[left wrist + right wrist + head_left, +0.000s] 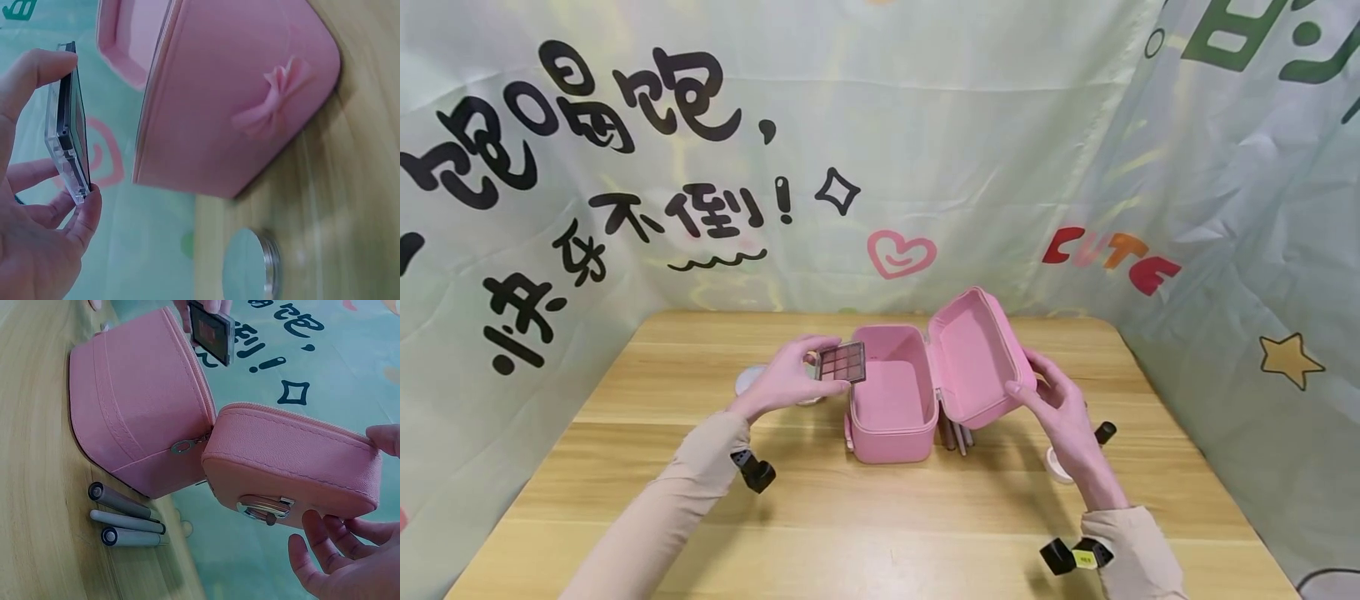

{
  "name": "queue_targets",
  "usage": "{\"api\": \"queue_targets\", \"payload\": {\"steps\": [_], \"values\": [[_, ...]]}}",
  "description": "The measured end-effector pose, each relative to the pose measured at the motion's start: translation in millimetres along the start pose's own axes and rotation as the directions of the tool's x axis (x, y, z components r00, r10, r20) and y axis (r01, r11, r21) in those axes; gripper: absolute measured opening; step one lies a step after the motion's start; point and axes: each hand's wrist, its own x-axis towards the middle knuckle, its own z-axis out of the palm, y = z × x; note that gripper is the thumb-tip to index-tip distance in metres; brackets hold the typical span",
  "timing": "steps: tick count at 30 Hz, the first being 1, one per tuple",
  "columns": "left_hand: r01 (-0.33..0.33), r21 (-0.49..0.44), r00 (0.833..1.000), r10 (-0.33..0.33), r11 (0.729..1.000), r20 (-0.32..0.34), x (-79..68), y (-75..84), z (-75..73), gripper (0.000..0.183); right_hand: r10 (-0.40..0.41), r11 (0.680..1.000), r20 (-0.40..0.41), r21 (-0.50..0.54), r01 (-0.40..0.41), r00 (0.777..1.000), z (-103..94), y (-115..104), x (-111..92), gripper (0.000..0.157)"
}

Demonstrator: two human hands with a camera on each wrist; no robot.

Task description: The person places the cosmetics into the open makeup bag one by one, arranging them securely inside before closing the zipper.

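A pink cosmetic case (891, 446) stands on the table with its lid (977, 358) swung up to the right; its visible inside holds nothing. My left hand (793, 373) pinches an eyeshadow palette (841, 363) by its edges, just above the case's left rim. In the left wrist view the palette (67, 119) appears edge-on, between thumb and fingertips. My right hand (1063, 408) grips the lid's outer edge, thumb on the rim and fingers behind. The right wrist view shows these fingers (331, 544) against the lid's outside, near a metal buckle (265, 508).
Several pen-like cosmetic tubes (125, 515) lie on the table right of the case. A round silver-rimmed container (250, 265) sits to its left. Near my right wrist are a white round item (1057, 467) and a black-capped item (1105, 432). A printed curtain (1000, 167) hangs behind the table.
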Motion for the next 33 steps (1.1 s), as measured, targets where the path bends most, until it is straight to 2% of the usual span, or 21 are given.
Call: {"api": "queue_targets", "payload": {"steps": [11, 14, 19, 23, 26, 31, 33], "values": [[-0.020, 0.004, 0.998, 0.019, 1.000, 0.053, 25.3, 19.0, 11.4, 0.079, -0.003, 1.000, 0.001, 0.000, 0.003, 1.000, 0.8, 0, 1, 0.060], [-0.014, -0.009, 0.996, 0.015, 1.000, 0.084, 32.8, 25.4, 13.8, 0.076, 0.001, 1.000, -0.001, -0.001, -0.001, 1.000, 0.6, 0, 1, 0.060], [-0.045, 0.041, 0.990, 0.039, 0.998, 0.137, 48.6, 37.1, 17.3, 0.063, 0.007, 1.000, 0.001, -0.010, -0.007, 1.000, 0.7, 0, 1, 0.060], [-0.021, 0.144, 0.992, 0.003, 0.989, 0.124, 62.4, 49.3, 17.6, 0.056, 0.007, 1.000, 0.001, -0.009, -0.007, 1.000, 1.1, -1, 1, 0.059], [0.016, 0.232, 0.994, -0.041, 0.973, 0.105, 72.0, 59.0, 15.5, 0.060, 0.006, 1.000, -0.001, -0.006, -0.006, 1.000, 1.2, -1, 1, 0.059], [0.056, 0.320, 0.987, -0.101, 0.946, 0.126, 84.6, 70.3, 13.4, 0.051, 0.008, 1.000, -0.002, -0.003, -0.008, 1.000, 1.1, -1, 0, 0.059], [0.081, 0.338, 0.979, -0.138, 0.938, 0.148, 87.5, 73.9, 15.4, 0.049, 0.007, 1.000, -0.003, -0.002, -0.007, 1.000, 1.0, -1, 0, 0.059]]}}
